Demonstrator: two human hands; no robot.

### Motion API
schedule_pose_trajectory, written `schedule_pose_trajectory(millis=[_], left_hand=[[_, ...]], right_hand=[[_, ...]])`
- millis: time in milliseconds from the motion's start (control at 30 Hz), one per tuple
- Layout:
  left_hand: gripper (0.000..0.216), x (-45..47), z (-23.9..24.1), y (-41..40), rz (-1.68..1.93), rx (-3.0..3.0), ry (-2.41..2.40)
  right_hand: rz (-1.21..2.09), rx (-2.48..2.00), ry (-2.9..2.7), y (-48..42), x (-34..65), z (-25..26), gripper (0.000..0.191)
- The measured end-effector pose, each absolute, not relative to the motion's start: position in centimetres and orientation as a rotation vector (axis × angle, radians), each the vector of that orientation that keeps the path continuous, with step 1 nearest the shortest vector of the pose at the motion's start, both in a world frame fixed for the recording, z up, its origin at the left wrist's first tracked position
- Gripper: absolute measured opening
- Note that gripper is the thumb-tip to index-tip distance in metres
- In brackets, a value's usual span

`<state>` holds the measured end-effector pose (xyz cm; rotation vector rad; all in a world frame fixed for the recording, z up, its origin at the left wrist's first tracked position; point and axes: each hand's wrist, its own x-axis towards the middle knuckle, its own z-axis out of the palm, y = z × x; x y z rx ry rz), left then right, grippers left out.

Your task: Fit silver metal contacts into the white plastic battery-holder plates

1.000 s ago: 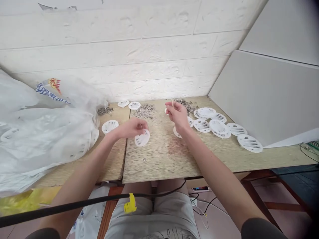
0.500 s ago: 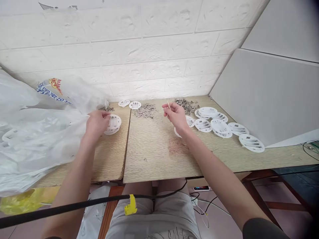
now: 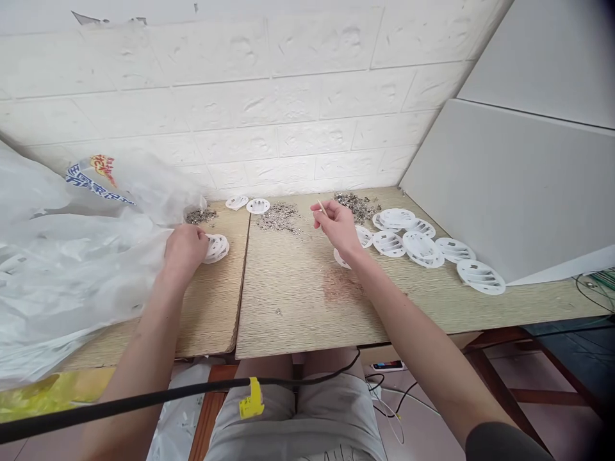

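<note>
My left hand (image 3: 186, 248) is closed at the left edge of a small stack of round white plastic discs (image 3: 218, 248) on the left table board. Its fingers are bent round the rim, and the fingertips are partly hidden. Raised over the right board, my right hand (image 3: 337, 225) pinches a short, thin pale stick (image 3: 321, 207), tip pointing up. Small silvery metal pieces (image 3: 279, 218) lie in a loose heap left of it. A darker heap of metal pieces (image 3: 356, 206) lies behind that hand. More slotted white discs (image 3: 389, 244) spread out to its right.
A large translucent plastic bag (image 3: 81, 269) covers the left side. Two discs (image 3: 258, 205) and a small metal heap (image 3: 200, 216) lie near the brick-patterned wall (image 3: 298, 96). Grey panels (image 3: 519, 186) stand at right. A black cable (image 3: 192, 388) crosses below the table edge.
The top disc at my left hand has come down onto the stack, and that hand's fingers are more curled. My right hand keeps its pinch on the stick almost in place. The view shifts slightly.
</note>
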<state>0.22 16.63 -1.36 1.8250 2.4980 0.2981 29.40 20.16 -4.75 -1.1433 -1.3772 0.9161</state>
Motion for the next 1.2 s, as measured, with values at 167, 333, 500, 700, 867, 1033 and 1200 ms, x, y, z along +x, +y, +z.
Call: schedule_pose_trajectory(millis=[167, 333, 500, 700, 867, 1033, 1200], left_hand=[[0.044, 0.3, -1.4, 16.8, 0.280, 1.879, 2.453], [0.048, 3.7, -1.9, 17.2, 0.635, 2.269, 2.244], [0.034, 11.5, -3.1, 16.3, 0.591, 2.781, 1.201], [0.059, 16.1, -5.3, 14.9, 0.311, 2.858, 0.749], [0.045, 14.3, -5.8, 15.4, 0.355, 2.818, 0.858], [0.036, 13.8, -6.1, 15.9, 0.430, 2.749, 0.888], [0.020, 14.1, -6.5, 15.8, 0.535, 2.742, 0.842]], right_hand=[[0.429, -1.547, -1.664, 20.3, 32.6, -3.2, 0.016], [0.406, -1.715, -2.088, 20.0, 35.8, -1.8, 0.019], [0.232, -1.696, -2.143, 20.1, 35.1, -2.1, 0.022], [0.167, -1.635, -2.220, 20.4, 33.4, -3.6, 0.021], [0.089, -1.625, -2.219, 20.7, 32.1, -3.9, 0.025], [0.057, -1.503, -2.445, 22.5, 28.9, -4.1, 0.024], [0.039, -1.482, -2.575, 24.4, 26.2, -4.3, 0.016]])
